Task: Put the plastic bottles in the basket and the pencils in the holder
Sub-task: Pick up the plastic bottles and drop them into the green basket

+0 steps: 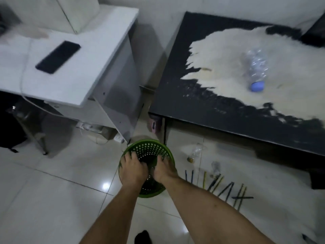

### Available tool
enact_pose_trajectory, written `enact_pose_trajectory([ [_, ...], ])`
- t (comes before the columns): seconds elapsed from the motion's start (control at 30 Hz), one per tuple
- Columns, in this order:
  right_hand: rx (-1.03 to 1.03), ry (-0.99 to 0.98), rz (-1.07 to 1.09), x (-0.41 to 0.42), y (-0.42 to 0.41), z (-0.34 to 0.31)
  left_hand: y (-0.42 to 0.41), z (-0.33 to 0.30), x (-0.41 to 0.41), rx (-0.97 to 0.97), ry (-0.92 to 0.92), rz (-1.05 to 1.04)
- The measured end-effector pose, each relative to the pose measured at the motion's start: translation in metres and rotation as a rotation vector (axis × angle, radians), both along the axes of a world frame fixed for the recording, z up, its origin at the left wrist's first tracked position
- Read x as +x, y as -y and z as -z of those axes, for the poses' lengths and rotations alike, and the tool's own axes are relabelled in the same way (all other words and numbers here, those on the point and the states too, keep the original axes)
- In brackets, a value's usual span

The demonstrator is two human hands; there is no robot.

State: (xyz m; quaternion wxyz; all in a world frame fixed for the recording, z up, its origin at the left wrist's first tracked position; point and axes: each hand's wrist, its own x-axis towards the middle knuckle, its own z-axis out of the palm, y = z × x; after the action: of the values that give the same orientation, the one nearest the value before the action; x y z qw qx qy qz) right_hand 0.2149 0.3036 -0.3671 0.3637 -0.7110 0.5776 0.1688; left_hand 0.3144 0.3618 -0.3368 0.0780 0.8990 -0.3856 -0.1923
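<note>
We had both hands, left [132, 168] and right [164, 170], inside the green basket [149, 147] on the floor; whether either grip held anything, we could not tell. A bottle [255, 69] lay far right on the worktop [175, 95], pencils [216, 187] just right of the basket. Leaning on the rim might tip it.

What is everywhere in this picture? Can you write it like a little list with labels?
basket: green basket on the floor, both hands reaching into it
left hand: left hand over the near rim; grip unclear
right hand: right hand beside it; grip unclear
bottle on table: clear bottle with a blue cap, lying on its side on the black table
pencils: pencils scattered on the floor, right of the basket
phone: dark phone on the white desk
</note>
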Motion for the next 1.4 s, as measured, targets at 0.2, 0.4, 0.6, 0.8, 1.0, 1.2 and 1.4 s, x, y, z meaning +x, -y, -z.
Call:
enact_pose_trajectory([
  [0.2,-0.125,0.052,-0.132,-0.057,-0.006,-0.176,0.005,-0.162,-0.049,-0.099,0.001,-0.002],
  [0.4,-0.260,0.112,-0.177,-0.131,0.020,-0.303,0.039,-0.284,-0.128,-0.189,0.041,0.033],
  [0.6,-0.393,0.093,-0.047,-0.208,0.105,-0.385,0.116,-0.347,-0.199,-0.229,0.008,0.143],
  [0.8,-0.462,0.033,0.054,-0.242,0.185,-0.389,0.206,-0.339,-0.231,-0.256,-0.044,0.259],
  [1.0,-0.444,-0.044,0.109,-0.257,0.253,-0.346,0.293,-0.286,-0.239,-0.188,-0.075,0.354],
  [1.2,-0.387,-0.097,0.152,-0.261,0.294,-0.301,0.356,-0.244,-0.239,-0.142,-0.129,0.362],
  [1.4,-0.367,-0.095,0.194,-0.260,0.309,-0.272,0.387,-0.221,-0.250,-0.127,-0.332,0.280],
])
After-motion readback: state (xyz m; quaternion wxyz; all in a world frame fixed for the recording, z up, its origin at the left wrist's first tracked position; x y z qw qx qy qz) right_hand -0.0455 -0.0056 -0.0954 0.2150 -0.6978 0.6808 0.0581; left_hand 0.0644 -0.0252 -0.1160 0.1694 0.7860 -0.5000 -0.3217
